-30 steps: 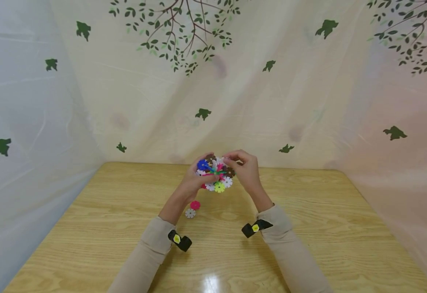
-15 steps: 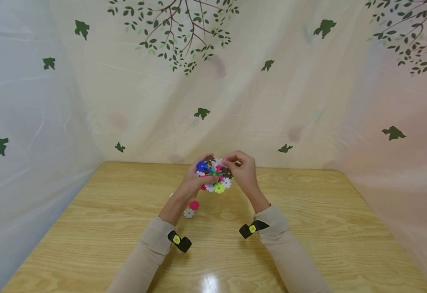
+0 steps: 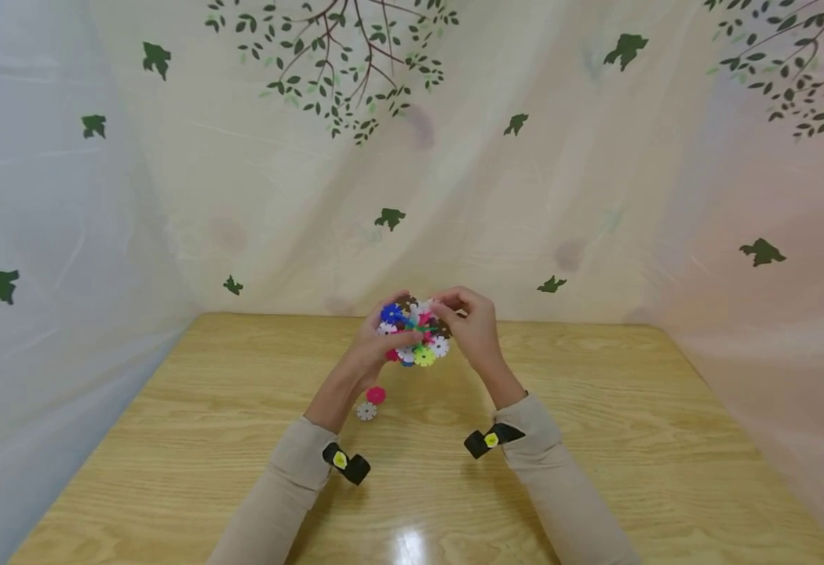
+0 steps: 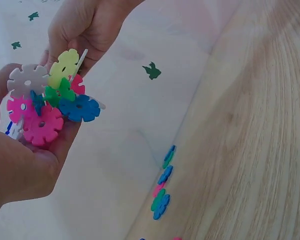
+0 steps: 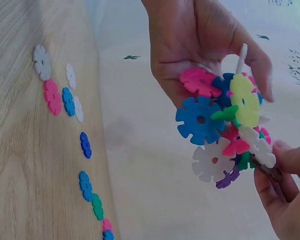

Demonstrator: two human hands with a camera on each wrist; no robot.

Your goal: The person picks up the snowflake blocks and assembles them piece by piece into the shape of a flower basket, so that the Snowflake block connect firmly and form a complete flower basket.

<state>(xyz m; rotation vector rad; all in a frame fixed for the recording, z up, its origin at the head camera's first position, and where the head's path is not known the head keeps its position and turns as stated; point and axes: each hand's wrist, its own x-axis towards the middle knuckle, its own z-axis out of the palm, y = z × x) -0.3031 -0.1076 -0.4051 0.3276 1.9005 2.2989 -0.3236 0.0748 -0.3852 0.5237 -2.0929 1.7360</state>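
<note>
My left hand (image 3: pixel 370 349) holds a rounded cluster of interlocking plastic flower discs (image 3: pixel 424 356), raised above the table, with the thumb laid across its front. The cluster mixes white, pink, blue, yellow, green, purple and brown notched discs slotted together at angles. At its upper right edge, my right hand (image 3: pixel 475 323) has thumb and fingers closed together. The right wrist view shows those fingertips pinching a dark brown disc (image 5: pixel 270 172) right at the cluster, beside a white disc (image 5: pixel 260 147). My left palm (image 4: pixel 25 165) lies under the cluster in the left wrist view.
On the wooden table (image 3: pixel 596 439) lie a loose pink disc (image 3: pixel 376 395) and a white disc (image 3: pixel 366 411), below my left wrist. More loose discs, such as a green disc (image 5: pixel 97 206) and a blue disc (image 5: pixel 85 186), lie along it. A printed curtain (image 3: pixel 299 235) hangs behind.
The cluster has tipped slightly in my left hand, and a blue disc shows at its lower edge. My right hand stays at its upper right edge, fingers still pinched.
</note>
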